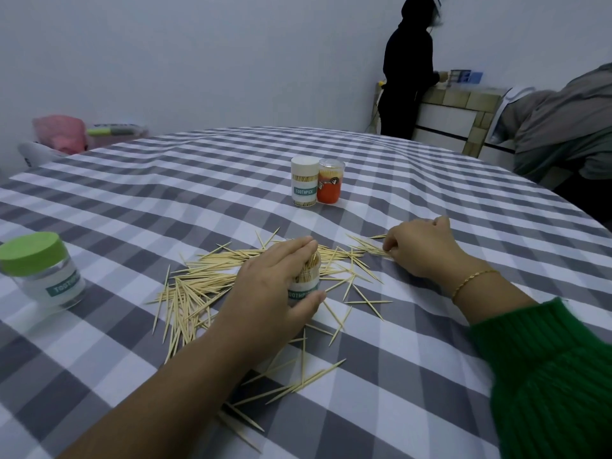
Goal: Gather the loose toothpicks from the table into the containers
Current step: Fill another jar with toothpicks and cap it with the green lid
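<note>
Loose pale wooden toothpicks (198,283) lie scattered mid-table on the grey-checked tablecloth (414,376). Left hand (275,286), palm down, grips the open clear toothpick container (306,283). Right hand (420,250), fingers curled, pinches toothpicks near the right edge.

1. Grey and white checked tablecloth (414,385) covers the whole table, a bit rippled toward the far side.
2. Someone in dark clothes (405,77) stands at the back by the wall, turned away, hands at a counter.
3. That counter is a pale tiled cabinet (460,114), with some blue stuff (463,76) on top, too blurry to identify.
4. Grey fabric (563,120) bulks up at the right edge; can't tell what it is.
5. Past the table's far-left edge there's a pink bag (61,132), with a green marker-looking thing (109,131) just beside it.
6. Plain white wall (198,54) behind everything.
</note>
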The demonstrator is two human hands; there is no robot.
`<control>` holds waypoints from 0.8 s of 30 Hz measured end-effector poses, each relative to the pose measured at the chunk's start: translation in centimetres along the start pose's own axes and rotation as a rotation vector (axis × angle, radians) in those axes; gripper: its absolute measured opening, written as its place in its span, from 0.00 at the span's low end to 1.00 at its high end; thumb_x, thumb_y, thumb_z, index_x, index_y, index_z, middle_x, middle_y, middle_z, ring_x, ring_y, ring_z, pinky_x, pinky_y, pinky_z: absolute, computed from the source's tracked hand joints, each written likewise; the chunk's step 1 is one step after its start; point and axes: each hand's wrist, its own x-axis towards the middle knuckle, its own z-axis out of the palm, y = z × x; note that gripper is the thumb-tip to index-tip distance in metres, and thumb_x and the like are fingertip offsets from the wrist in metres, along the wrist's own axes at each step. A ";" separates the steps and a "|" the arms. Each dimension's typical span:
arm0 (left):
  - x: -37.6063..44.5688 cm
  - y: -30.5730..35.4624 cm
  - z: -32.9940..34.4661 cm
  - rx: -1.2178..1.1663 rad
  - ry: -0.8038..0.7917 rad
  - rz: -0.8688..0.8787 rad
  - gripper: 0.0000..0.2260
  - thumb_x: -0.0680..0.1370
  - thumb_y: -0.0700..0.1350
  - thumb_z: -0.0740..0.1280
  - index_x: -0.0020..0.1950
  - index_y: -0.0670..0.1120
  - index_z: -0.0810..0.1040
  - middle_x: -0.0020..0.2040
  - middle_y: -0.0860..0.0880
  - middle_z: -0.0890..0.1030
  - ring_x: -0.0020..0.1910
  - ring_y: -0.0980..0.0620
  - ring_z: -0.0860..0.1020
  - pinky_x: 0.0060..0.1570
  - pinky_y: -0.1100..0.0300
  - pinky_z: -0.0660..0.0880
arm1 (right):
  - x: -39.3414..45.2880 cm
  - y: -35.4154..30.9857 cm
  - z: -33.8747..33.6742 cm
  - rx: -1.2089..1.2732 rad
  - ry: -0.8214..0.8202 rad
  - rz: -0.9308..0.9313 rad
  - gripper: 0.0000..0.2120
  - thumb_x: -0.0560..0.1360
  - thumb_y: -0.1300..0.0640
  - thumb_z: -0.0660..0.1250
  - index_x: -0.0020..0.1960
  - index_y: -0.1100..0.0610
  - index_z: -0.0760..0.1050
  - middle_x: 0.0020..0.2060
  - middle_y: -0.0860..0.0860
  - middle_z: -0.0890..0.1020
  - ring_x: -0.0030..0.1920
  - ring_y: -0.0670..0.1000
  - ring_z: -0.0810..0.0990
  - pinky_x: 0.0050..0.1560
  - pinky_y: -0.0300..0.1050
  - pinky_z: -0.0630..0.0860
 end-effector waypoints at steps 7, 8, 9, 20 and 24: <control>0.0 0.0 0.1 -0.009 -0.011 -0.006 0.31 0.71 0.59 0.62 0.73 0.52 0.64 0.66 0.66 0.61 0.67 0.66 0.59 0.70 0.50 0.63 | 0.4 -0.9 1.0 0.141 0.042 -0.072 0.16 0.79 0.58 0.51 0.62 0.52 0.71 0.60 0.50 0.75 0.61 0.52 0.71 0.61 0.55 0.58; 0.0 0.0 0.1 -0.009 -0.013 -0.008 0.31 0.71 0.58 0.62 0.73 0.52 0.64 0.66 0.65 0.61 0.67 0.65 0.59 0.70 0.50 0.63 | 0.4 -0.8 1.1 0.107 -0.001 -0.083 0.16 0.78 0.58 0.50 0.62 0.52 0.71 0.60 0.50 0.74 0.61 0.53 0.71 0.61 0.55 0.58; 0.0 0.0 0.1 -0.008 -0.014 -0.009 0.31 0.71 0.58 0.62 0.73 0.52 0.64 0.66 0.65 0.62 0.68 0.65 0.60 0.70 0.50 0.63 | 0.4 -0.8 1.2 0.070 -0.027 -0.088 0.16 0.78 0.58 0.51 0.62 0.51 0.71 0.60 0.50 0.74 0.61 0.53 0.71 0.60 0.55 0.59; 0.1 -0.1 0.2 -0.019 0.003 0.000 0.33 0.70 0.63 0.57 0.73 0.52 0.65 0.66 0.65 0.62 0.67 0.66 0.60 0.70 0.51 0.63 | 0.5 -0.9 0.1 0.217 -0.082 -0.049 0.19 0.79 0.63 0.55 0.64 0.49 0.76 0.59 0.52 0.76 0.60 0.57 0.73 0.62 0.49 0.66; 0.0 -0.1 0.2 -0.017 0.007 0.004 0.34 0.69 0.64 0.55 0.73 0.51 0.65 0.65 0.65 0.63 0.67 0.65 0.61 0.69 0.51 0.64 | 0.3 -0.6 -0.7 0.368 -0.233 -0.075 0.10 0.75 0.56 0.61 0.48 0.56 0.80 0.43 0.53 0.81 0.45 0.55 0.76 0.51 0.48 0.74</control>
